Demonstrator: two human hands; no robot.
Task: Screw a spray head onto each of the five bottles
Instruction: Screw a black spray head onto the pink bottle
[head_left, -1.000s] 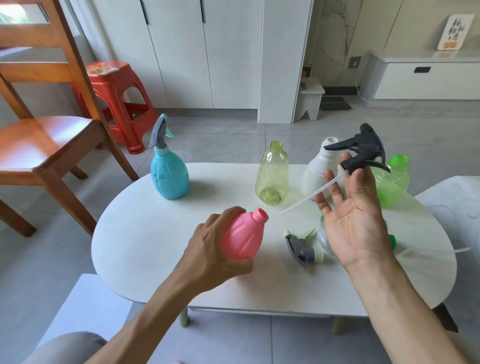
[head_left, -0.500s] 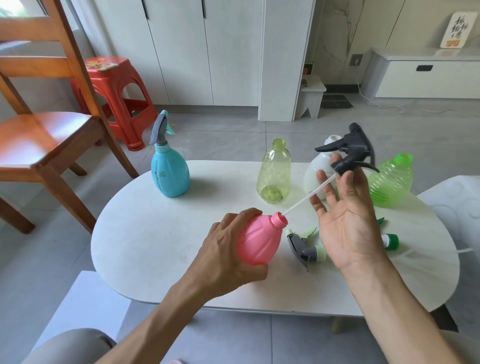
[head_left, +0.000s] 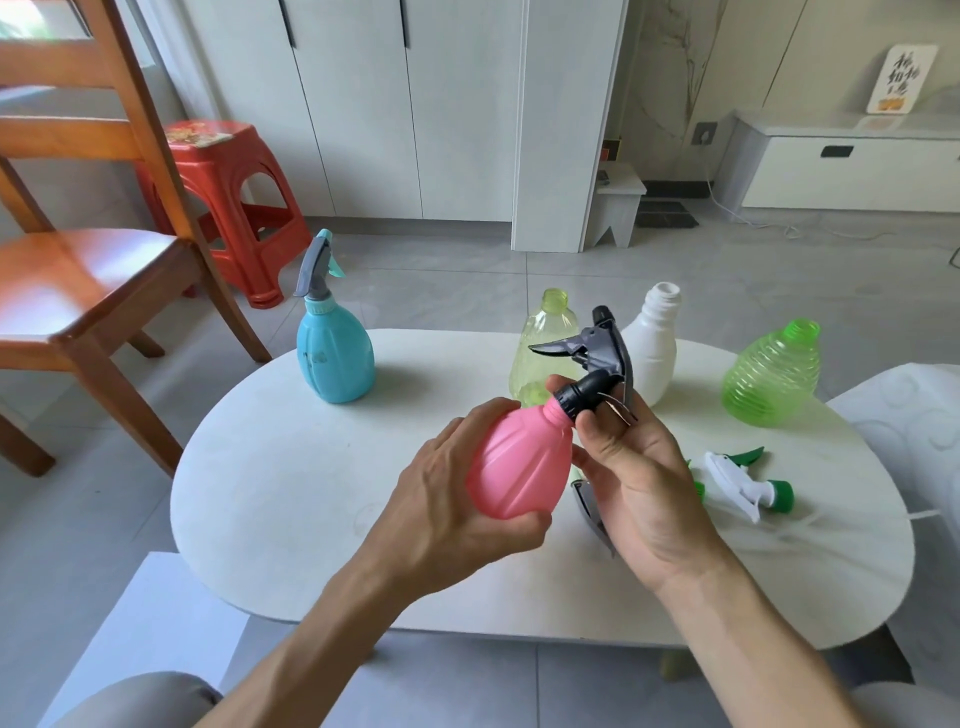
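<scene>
while the left hand grips the ribbed pink bottle, the right hand pinches its black spray head.

The wall placard bears unreadable brushed characters.

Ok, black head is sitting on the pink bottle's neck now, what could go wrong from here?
1. The pink bottle is held tilted in the left hand, so the black spray head could cross-thread if its collar sits crooked.
2. The right hand works just above the loose spray heads; the white-and-green spray head could get knocked along the table.
</scene>
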